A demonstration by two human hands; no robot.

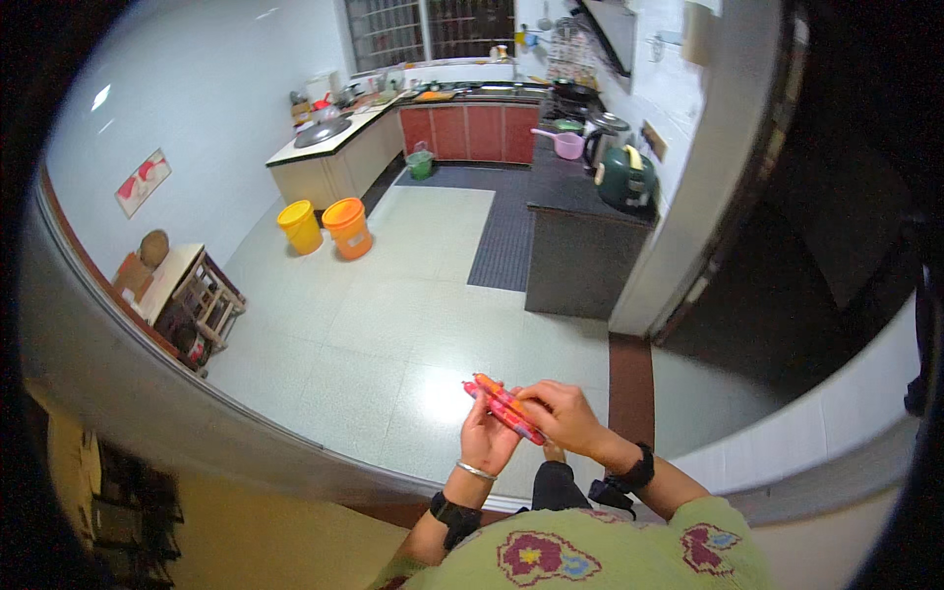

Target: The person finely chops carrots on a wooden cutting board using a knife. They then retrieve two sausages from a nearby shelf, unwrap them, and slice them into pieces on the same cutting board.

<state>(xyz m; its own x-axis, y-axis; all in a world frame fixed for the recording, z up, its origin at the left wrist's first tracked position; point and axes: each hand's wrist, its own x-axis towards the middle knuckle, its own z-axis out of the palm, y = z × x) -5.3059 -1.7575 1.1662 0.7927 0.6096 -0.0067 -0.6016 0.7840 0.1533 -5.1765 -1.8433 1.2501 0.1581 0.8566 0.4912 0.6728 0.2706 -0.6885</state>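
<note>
Several slim sausages in red and orange wrappers lie side by side at a slant in front of my body. My left hand holds them from below, with its thumb against the near side. From the right, my right hand reaches over the bundle, and its fingers rest on the upper and lower parts of the wrappers. Its fingertips are partly hidden, so how firmly they grip is unclear. Both hands are above the pale tiled floor at the doorway.
Ahead stand a yellow bucket and an orange bucket. To the right is a dark counter with a green rice cooker and a pink ladle. A wooden stool stands left. A door track crosses below.
</note>
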